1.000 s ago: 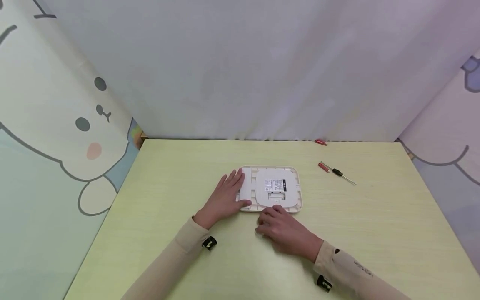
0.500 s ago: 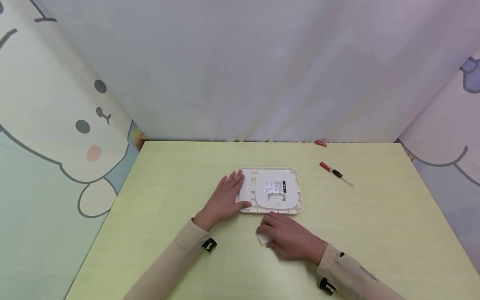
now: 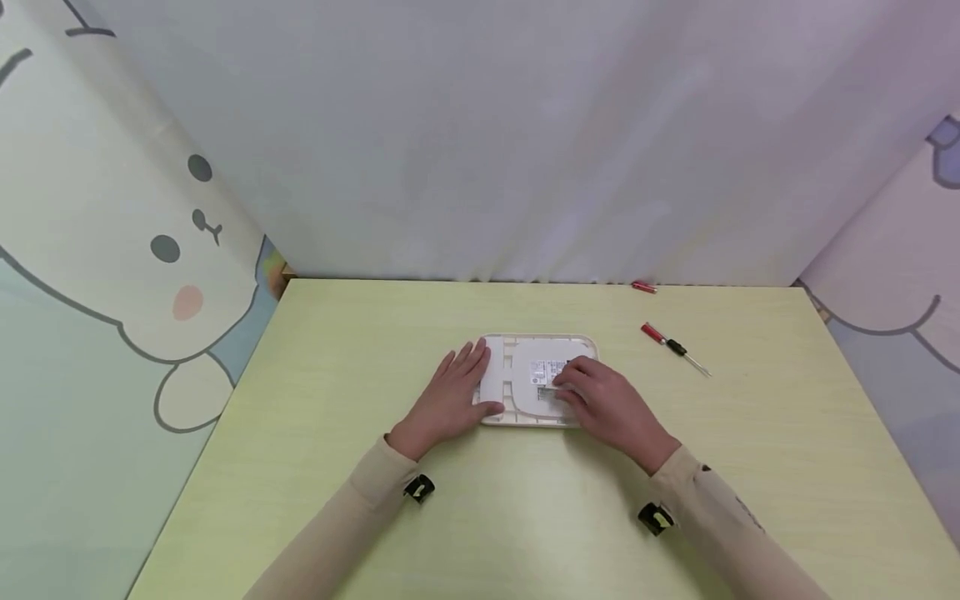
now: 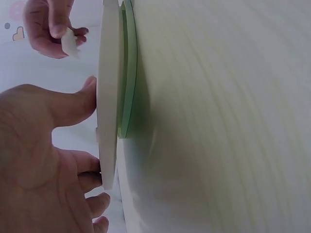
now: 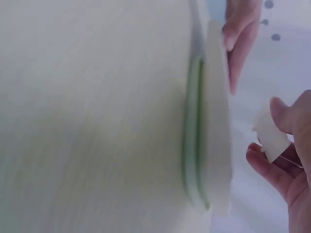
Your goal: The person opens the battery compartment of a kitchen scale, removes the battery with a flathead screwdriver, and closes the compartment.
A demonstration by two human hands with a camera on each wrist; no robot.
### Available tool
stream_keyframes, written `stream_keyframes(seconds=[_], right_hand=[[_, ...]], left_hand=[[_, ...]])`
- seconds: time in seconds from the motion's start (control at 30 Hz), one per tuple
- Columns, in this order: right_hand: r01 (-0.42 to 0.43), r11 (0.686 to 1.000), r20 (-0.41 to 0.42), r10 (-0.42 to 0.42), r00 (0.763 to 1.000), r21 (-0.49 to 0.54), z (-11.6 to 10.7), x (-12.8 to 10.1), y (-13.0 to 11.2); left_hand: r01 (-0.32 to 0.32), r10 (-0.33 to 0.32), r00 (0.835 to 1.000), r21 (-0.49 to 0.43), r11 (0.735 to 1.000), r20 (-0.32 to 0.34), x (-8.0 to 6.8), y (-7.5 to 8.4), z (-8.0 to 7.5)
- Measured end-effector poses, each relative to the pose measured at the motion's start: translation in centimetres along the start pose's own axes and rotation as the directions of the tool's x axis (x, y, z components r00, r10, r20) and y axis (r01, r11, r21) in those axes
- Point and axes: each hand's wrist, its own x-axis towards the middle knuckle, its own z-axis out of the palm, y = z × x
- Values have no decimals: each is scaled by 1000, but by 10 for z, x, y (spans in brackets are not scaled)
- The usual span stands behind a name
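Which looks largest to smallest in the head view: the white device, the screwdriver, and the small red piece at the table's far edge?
1. White device, though both hands cover parts of it.
2. Screwdriver.
3. Small red piece; it lies farther from the camera, so its look may understate it.

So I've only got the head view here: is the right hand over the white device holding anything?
Observer: Yes. In the right wrist view, the right hand pinches a small white piece between thumb and fingers.
Operator: Is the piece touching the device?
Observer: No; in the left wrist view it is held clear of the white device.
Operator: And the left hand?
Observer: The left hand has its thumb against the device's edge.
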Motion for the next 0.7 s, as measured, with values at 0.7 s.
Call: stream_keyframes(seconds=[0.7], right_hand=[[-5, 999, 28, 3, 1000, 40, 13, -8, 10]], left_hand=[[9, -9, 1000, 4, 1000, 8, 2, -1, 1]])
